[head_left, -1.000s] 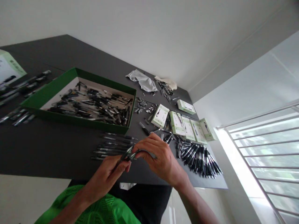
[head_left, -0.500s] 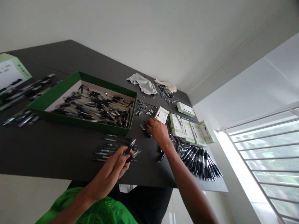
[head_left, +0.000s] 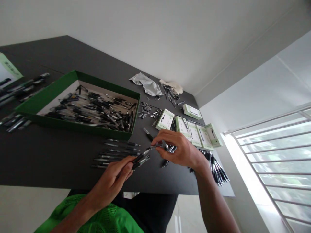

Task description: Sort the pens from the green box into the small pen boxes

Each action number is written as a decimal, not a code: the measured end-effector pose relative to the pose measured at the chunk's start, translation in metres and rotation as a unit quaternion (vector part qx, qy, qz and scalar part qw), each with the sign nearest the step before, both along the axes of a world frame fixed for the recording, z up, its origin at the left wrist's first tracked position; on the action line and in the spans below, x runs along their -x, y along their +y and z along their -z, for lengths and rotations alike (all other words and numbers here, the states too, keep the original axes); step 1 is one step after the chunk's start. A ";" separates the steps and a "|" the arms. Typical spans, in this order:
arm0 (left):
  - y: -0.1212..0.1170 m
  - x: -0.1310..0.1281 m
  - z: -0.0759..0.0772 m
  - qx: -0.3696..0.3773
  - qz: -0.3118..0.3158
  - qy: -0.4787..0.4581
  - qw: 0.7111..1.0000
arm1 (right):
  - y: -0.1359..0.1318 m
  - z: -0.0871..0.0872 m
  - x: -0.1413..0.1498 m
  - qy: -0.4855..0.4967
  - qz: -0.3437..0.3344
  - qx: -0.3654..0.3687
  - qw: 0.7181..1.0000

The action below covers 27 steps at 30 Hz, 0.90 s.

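Black pens (head_left: 141, 159) are gripped in my left hand (head_left: 116, 176), their tips pointing up and to the right. My right hand (head_left: 181, 149) pinches a small, clear pen part (head_left: 155, 147) between thumb and fingers. Its end meets or nearly meets the tip of one pen in my left hand; I cannot tell whether they touch. Just beyond my right fingers lies a loose black pen piece with a clear end (head_left: 147, 133). A row of pens without caps (head_left: 110, 155) lies on the table behind my left hand.
A green box (head_left: 80, 127) full of loose pen parts stands at the left. Small clear and metal parts (head_left: 145, 108) lie to its right. Pen cartons (head_left: 193, 132), a fan of black pens (head_left: 216, 168) and cloths (head_left: 147, 84) occupy the right and back.
My right hand has come back from the table towards my left hand, now carrying a clear pen part. The pens in my left hand have shifted slightly right and turned towards it.
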<state>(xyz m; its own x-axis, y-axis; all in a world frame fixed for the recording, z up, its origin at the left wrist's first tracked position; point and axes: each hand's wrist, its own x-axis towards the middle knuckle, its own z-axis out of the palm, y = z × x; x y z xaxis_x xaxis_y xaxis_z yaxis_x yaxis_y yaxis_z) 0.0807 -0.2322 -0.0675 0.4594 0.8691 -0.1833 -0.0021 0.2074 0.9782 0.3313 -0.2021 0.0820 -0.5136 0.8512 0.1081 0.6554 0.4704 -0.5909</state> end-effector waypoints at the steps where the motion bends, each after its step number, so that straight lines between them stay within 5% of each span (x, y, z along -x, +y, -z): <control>1: 0.000 0.000 0.000 -0.007 0.003 0.004 1.000 | 0.000 0.000 0.001 -0.003 -0.001 -0.001 1.000; 14: -0.001 0.004 0.006 -0.063 0.030 0.024 0.997 | -0.006 -0.005 -0.004 -0.033 -0.015 -0.024 0.999; 27: -0.005 0.008 0.002 -0.047 0.031 -0.008 0.998 | -0.005 0.019 0.019 0.001 -0.076 0.020 0.997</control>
<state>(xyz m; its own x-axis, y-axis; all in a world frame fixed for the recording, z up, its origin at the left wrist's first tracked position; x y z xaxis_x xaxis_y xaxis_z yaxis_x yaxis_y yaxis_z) 0.0725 -0.2375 -0.0693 0.5145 0.8522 -0.0949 -0.0087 0.1158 0.9932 0.3121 -0.2074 0.0627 -0.6368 0.7672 0.0768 0.5772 0.5403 -0.6123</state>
